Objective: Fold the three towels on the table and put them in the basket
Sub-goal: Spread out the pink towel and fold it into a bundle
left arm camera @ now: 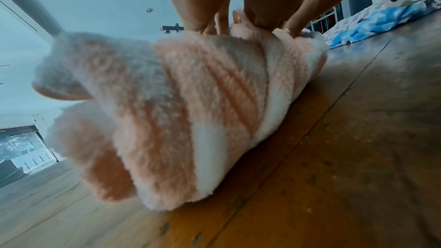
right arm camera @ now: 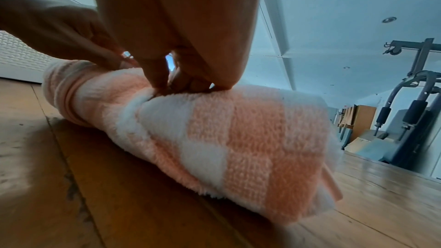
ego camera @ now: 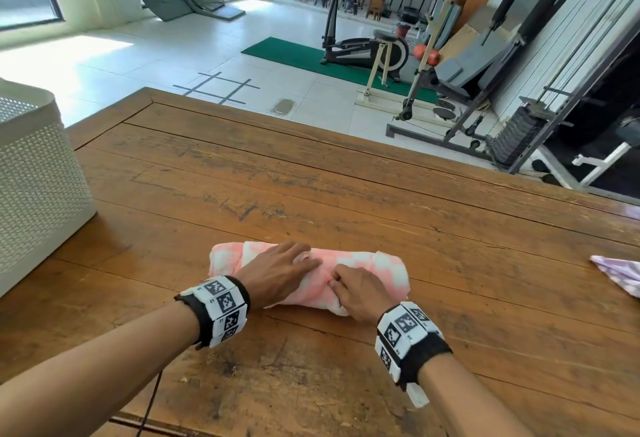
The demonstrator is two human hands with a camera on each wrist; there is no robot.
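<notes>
A pink-and-white checked towel lies rolled into a thick bundle on the wooden table, near its front edge. My left hand lies flat over the roll's left half, fingers straight and pressing down. My right hand sits at the roll's middle, its curled fingers pinching a fold of the cloth. The roll fills both wrist views. A white perforated basket stands at the table's left edge.
A second towel, lilac and white, lies at the table's right edge; it looks blue and white in the left wrist view. Beyond the table's far edge are a tiled floor and gym machines.
</notes>
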